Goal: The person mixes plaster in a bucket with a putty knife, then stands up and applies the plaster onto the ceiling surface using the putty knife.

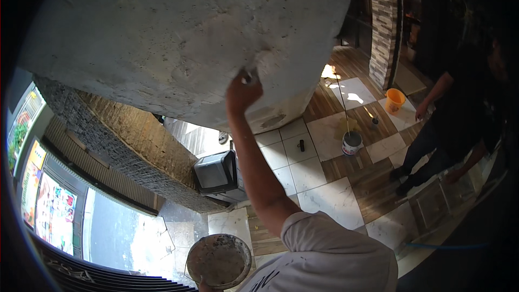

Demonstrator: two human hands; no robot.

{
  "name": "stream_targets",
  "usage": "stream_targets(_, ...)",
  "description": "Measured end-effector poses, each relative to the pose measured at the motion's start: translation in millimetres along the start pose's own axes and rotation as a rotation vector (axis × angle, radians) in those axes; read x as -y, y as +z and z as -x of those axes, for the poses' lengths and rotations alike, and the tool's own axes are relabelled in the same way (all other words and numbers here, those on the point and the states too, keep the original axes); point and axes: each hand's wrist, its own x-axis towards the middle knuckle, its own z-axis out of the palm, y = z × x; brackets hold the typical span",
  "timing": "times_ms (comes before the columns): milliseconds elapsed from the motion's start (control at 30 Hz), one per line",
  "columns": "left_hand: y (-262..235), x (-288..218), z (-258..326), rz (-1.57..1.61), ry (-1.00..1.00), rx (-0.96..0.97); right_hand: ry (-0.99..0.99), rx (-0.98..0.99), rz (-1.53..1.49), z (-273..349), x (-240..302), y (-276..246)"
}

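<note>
My right arm reaches up to a rough grey plastered wall (162,32). At the wall's surface my right hand (244,94) is closed around a small grey tool (252,73); its shape is mostly hidden by my fingers. Around it the plaster looks patchy, with pits and paler smears. Low at the bottom edge, my left hand (204,286) grips the rim of a round bucket (219,261) smeared with grey plaster. Only a little of that hand shows, with the thumb over the rim.
A person (459,108) in dark clothes is at the right. On the tiled floor stand a white bucket (352,145) with a long rod in it and an orange bucket (395,100). A boxy grey appliance (215,173) sits beside a low stone wall (124,140).
</note>
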Motion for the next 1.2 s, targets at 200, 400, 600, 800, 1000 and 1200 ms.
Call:
stream_targets(200, -7, -14, -15, 0.355, -0.075, 0.111, -0.056, -0.013, 0.124, 28, 106, 21)
stream_targets(400, -16, -22, -18, 0.461, -0.105, 0.142, 0.147, 0.099, -0.268, 28, 111, -13)
stream_targets(600, -10, -14, -7, 0.485, -0.162, 0.146, 0.007, 0.110, -0.241, 20, -29, -84)
stream_targets(800, 0, -3, 0, 0.480, -0.224, 0.147, 0.263, -0.161, 0.204, -24, -157, -51)
stream_targets(1000, -7, 4, 0, 0.496, -0.243, 0.164, 0.237, -0.075, 0.320, -61, -69, 17)
stream_targets(1200, -22, -1, -10, 0.523, -0.215, 0.199, -0.062, -0.128, 0.403, -29, 66, 24)
